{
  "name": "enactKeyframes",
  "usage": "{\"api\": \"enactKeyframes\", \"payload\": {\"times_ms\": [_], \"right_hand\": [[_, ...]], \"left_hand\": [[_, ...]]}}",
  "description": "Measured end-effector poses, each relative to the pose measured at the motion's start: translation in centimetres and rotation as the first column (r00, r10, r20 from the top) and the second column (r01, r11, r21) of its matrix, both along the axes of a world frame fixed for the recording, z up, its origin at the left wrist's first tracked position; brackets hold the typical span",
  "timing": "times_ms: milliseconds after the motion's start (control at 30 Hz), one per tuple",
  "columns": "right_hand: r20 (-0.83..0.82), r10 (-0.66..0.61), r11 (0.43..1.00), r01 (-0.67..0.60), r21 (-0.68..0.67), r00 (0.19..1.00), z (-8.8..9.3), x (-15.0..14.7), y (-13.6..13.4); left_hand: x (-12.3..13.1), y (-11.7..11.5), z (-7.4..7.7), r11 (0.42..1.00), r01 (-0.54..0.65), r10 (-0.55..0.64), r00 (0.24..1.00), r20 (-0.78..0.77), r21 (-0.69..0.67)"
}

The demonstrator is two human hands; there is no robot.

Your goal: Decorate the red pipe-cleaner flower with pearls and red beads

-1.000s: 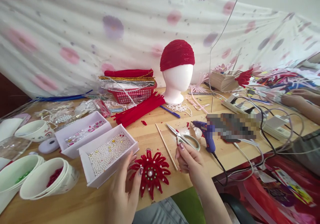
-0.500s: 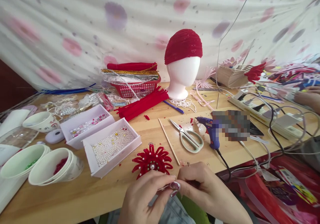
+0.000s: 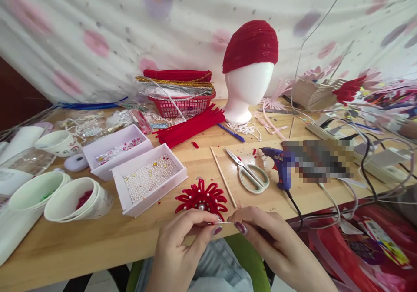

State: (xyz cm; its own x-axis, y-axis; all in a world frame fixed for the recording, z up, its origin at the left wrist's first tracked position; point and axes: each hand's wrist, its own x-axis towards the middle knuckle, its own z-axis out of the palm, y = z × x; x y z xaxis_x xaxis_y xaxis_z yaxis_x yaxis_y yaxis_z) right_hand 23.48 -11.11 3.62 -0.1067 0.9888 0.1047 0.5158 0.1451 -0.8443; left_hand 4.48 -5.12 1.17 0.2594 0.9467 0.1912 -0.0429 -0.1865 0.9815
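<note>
Pinching tight, my left hand (image 3: 182,242) and right hand (image 3: 270,242) are holding one thin wire (image 3: 225,223) between them, apparently steadying it from both sides. Just beyond the grip, one red flower (image 3: 202,196) is lying within reach. I'm counting two white boxes (image 3: 159,191) ahead-left, one pair of scissors (image 3: 241,165) and one glue gun (image 3: 284,170) ahead-right, handles pointing back, probably for easy grabbing.

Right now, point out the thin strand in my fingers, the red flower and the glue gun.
Thin strand (image 3: 225,223), head view: its exposed middle.
Red flower (image 3: 201,196), head view: petals near its middle.
Glue gun (image 3: 284,170), head view: its handle.
</note>
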Motion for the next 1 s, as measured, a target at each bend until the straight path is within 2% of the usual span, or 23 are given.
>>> {"api": "enactKeyframes", "payload": {"times_ms": [133,300,500,667,867,1000], "right_hand": [[0.061,-0.029,0.997,0.024,0.073,0.998,-0.1,0.1,-0.1],[0.131,-0.033,0.995,0.021,0.094,0.991,-0.1,0.4,-0.3],[0.137,-0.023,0.996,0.01,0.094,0.99,-0.2,0.6,-0.2],[0.156,-0.024,0.992,0.005,0.123,0.987,-0.2,0.7,0.0],[0.179,-0.041,0.992,0.019,0.126,0.983,-0.1,0.9,0.1],[0.185,-0.042,0.994,0.023,0.106,0.982,-0.3,1.0,0.0]], "left_hand": [[0.1,-0.2,0.0,0.997,-0.032,0.036,0.998,0.043,-0.077],[0.2,-0.3,0.1,0.989,-0.034,0.043,0.997,0.06,-0.143],[0.0,0.0,-0.4,0.992,-0.007,0.009,1.0,0.017,-0.126],[-0.5,0.7,-1.1,0.996,0.088,-0.089,0.993,-0.083,-0.017],[-0.8,1.0,-1.1,0.971,0.103,-0.053,0.973,-0.225,0.218],[-0.7,1.0,-1.5,0.968,0.116,-0.062,0.969,-0.239,0.22]]}}
